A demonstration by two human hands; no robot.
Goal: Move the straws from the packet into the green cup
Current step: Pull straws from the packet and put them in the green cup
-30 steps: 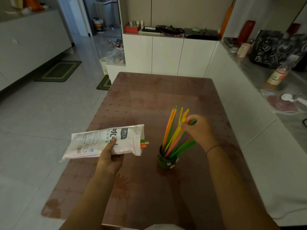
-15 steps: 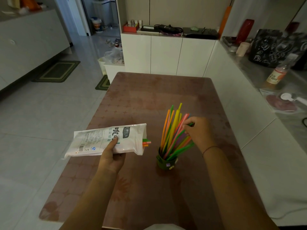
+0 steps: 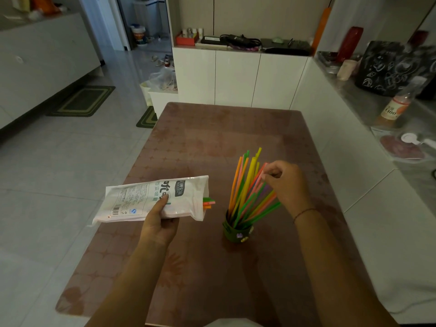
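Observation:
A small green cup (image 3: 237, 232) stands on the brown table (image 3: 212, 142), with several coloured straws (image 3: 245, 185) fanning up out of it. My right hand (image 3: 286, 182) is at the upper ends of those straws, fingertips pinched on a pink one. My left hand (image 3: 159, 220) holds a white plastic straw packet (image 3: 151, 199) level above the table, left of the cup. A few green and orange straw ends (image 3: 208, 202) poke out of the packet's open right end.
White cabinets (image 3: 238, 76) stand behind the table. A grey counter (image 3: 377, 107) on the right carries a bottle (image 3: 394, 107), a black bag and a pink cup. Tiled floor with green mats (image 3: 82, 101) lies to the left.
My right hand shifted slightly up along the straws, which now stand more upright and bunched in the cup. The left hand and packet stayed almost still.

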